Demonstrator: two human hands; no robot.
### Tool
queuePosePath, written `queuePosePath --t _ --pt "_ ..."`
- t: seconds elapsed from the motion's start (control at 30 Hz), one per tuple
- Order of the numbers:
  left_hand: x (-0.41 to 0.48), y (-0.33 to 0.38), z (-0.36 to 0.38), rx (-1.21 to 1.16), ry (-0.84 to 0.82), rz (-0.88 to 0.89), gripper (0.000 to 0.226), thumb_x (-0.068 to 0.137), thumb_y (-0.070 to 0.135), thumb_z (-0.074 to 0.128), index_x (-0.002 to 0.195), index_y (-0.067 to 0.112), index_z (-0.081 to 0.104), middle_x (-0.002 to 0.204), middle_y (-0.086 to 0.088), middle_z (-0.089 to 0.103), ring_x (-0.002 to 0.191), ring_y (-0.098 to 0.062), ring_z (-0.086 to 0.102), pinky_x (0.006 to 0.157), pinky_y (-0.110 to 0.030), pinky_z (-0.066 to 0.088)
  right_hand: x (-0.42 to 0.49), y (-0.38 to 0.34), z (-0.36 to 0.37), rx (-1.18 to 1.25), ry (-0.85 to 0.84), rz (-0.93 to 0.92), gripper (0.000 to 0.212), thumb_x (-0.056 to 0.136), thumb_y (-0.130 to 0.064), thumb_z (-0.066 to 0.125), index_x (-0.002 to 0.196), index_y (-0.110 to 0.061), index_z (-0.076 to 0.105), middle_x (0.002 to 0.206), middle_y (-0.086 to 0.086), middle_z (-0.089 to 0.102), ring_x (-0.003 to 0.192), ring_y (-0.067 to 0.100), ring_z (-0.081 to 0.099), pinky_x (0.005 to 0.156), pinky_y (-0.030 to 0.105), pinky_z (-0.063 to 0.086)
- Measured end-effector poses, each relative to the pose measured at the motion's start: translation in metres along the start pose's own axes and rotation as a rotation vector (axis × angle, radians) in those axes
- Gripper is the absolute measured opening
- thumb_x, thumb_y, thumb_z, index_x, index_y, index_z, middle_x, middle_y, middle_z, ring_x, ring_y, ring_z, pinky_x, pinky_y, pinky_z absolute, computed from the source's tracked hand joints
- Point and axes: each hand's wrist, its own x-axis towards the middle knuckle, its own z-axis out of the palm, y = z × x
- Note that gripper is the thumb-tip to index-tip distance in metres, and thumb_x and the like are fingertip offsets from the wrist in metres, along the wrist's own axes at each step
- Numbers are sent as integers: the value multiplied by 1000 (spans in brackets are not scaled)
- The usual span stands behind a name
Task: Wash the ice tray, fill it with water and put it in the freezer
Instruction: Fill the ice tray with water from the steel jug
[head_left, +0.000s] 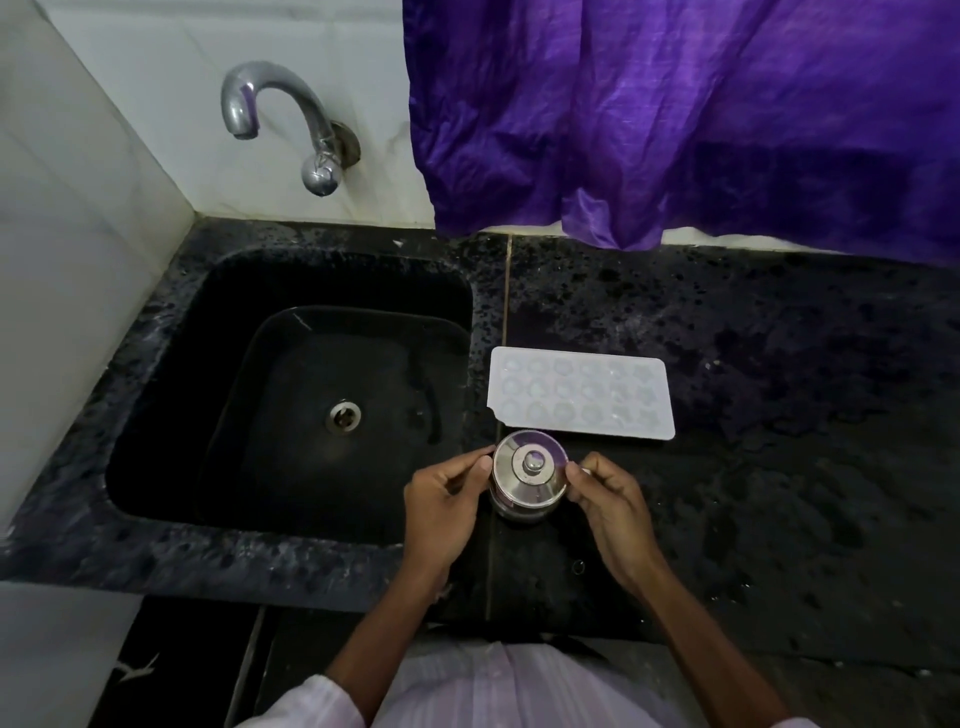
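Observation:
A white ice tray (581, 392) with several small moulds lies flat on the black counter (753, 426), just right of the sink. In front of it stands a small steel container with a knobbed lid (529, 474). My left hand (447, 506) pinches the lid's left rim with thumb and fingers. My right hand (608, 501) pinches its right rim. Neither hand touches the tray. The black sink (171, 395) sits at the left, with a drain (344, 416) in its middle. A chrome tap (283, 111) juts from the tiled wall above it; no water runs.
A purple cloth (675, 114) hangs over the wall behind the counter's right part. White tiled walls close off the left and back. The counter is speckled and looks wet in places. Its front edge runs just ahead of my body.

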Motion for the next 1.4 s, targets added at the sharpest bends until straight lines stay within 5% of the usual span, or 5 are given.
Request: queuePosePath --t 0.2,0.63,0.8,1.0,1.4 --pt "-3 -7 -5 10 -3 -5 19 95 17 66 109 18 78 106 4 77 105 -13 72 98 -46 55 0 4 -2 -64 -39 6 46 76 -52 74 65 -15 48 69 8 39 73 22 37 71 35 32" --pt "-1 -7 -6 -35 -22 -43 20 95 13 65 110 9 77 104 0 78 101 -16 73 94 -42 57 5 8 -7 -137 10 -103 27 76 -27 71 71 -6 56 83 11 54 81 22 51 76 35 40" --pt "-3 -4 -9 -132 9 -63 16 94 9 64 103 14 77 96 -3 79 95 -20 74 85 -30 60 2 -1 -13 -166 -15 -132 19 82 -17 69 91 -1 63 88 10 65 83 19 63 77 27 52" --pt "-3 -2 -13 -177 -9 -67 16 93 4 64 101 8 77 92 -5 79 87 -15 74 78 -22 58 -5 -6 -20 -224 49 -124 11 85 4 67 92 -3 72 90 10 75 84 18 69 78 22 55" --pt "40 7 -16 -165 -6 -111 20 100 11 56 110 4 71 98 -11 77 89 -18 73 79 -22 59 13 -36 -43 -223 309 -129 15 91 -9 66 103 -16 72 100 4 76 92 15 71 86 22 55"
